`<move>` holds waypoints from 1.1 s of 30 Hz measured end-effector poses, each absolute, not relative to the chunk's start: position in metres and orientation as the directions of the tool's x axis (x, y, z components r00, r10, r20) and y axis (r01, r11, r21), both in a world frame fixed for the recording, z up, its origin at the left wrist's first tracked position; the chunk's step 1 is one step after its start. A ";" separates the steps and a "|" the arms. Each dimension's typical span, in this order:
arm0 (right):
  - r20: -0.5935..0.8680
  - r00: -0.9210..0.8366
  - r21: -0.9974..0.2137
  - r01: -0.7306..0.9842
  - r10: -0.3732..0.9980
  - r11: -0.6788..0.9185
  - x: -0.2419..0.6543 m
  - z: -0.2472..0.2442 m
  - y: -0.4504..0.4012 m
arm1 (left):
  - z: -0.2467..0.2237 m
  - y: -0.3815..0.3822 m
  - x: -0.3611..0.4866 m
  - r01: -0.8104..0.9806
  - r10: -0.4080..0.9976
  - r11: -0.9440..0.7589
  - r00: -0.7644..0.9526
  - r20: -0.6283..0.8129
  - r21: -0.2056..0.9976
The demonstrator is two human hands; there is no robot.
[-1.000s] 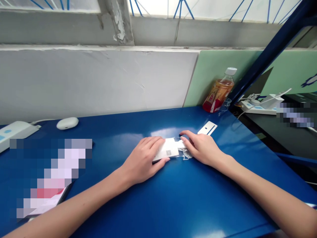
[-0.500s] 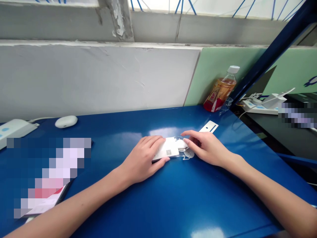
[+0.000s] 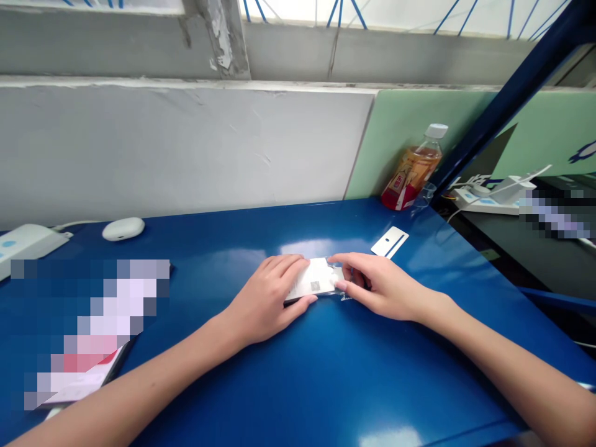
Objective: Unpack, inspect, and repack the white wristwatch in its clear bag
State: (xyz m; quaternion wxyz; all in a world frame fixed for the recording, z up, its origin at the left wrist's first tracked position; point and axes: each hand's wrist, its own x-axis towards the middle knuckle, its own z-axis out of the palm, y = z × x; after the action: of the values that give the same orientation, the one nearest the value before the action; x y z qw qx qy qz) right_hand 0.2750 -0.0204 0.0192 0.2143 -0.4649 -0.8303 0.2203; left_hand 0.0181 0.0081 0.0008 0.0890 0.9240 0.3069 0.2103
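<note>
A flat white pack [image 3: 313, 280] with a small printed square code lies on the blue table, its left part under my left hand [image 3: 274, 295]. My left fingers press along its far edge and the thumb runs along the near edge, gripping it. At the pack's right end, my right hand [image 3: 379, 282] curls over a clear plastic piece [image 3: 339, 292], with index finger and thumb on either side. Most of the plastic is hidden beneath that hand. A bit of white bead chain [image 3: 346, 297] shows below the thumb. Behind my right hand lies a white card [image 3: 390, 242] with a dark stripe.
A bottle of reddish drink [image 3: 412, 167] leans in the back corner by a blue post [image 3: 493, 118]. On the left are a white earbud case [image 3: 123, 229], a white power strip [image 3: 35, 245] and a blurred-out flat device [image 3: 107, 329]. Another power strip [image 3: 488, 202] sits at right.
My right hand has moved slightly left and nearer to me, covering the round part of the clear plastic and uncovering the white card. My left hand stays on the pack.
</note>
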 end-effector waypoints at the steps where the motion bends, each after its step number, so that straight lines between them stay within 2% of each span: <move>1: 0.138 -0.475 -0.569 0.680 0.869 0.462 0.275 0.020 -0.020 | 0.001 0.008 0.018 0.530 0.605 -0.796 0.723 0.334 0.295; 7: 0.101 -0.464 -0.575 0.694 0.880 0.432 0.274 0.022 -0.021 | 0.001 0.008 0.018 0.530 0.603 -0.797 0.724 0.334 0.289; 24: 0.122 -0.499 -0.504 0.713 0.858 0.487 0.275 0.019 -0.021 | 0.003 0.008 0.018 0.531 0.592 -0.806 0.738 0.324 0.263; 33: 0.145 -0.485 -0.550 0.685 0.862 0.478 0.275 0.022 -0.023 | 0.002 0.009 0.019 0.529 0.595 -0.803 0.734 0.327 0.275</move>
State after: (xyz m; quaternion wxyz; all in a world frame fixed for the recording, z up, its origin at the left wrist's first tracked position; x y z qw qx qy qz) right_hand 0.2750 -0.0225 0.0221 0.2063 -0.4635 -0.8345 0.2150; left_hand 0.0188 0.0088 0.0022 0.0818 0.9275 0.3031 0.2031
